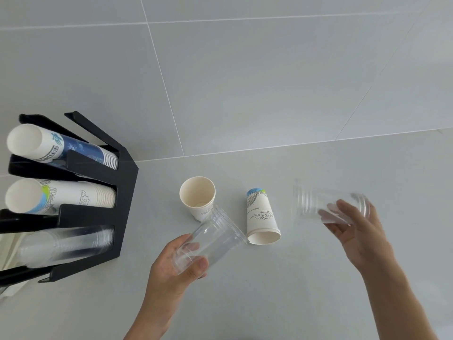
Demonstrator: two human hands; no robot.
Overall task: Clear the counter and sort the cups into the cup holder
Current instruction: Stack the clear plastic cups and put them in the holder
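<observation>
My left hand [171, 268] grips a clear plastic cup [215, 238] near its base, with the rim pointing up and right. A second clear plastic cup [311, 201], blurred, is held sideways in my right hand [360, 229]. Between the hands, a white paper cup [197, 196] stands upright on the counter. Next to it another white paper cup [261, 217] with a wave print stands upside down. The black cup holder [125, 190] at the left has three slots: blue-printed paper cups [61, 148] on top, white paper cups [63, 196] in the middle, clear cups [68, 244] at the bottom.
The grey counter [269, 290] meets a grey tiled wall [245, 82] behind the cups. Something pale, partly hidden, lies under the holder at the far left edge [7, 253].
</observation>
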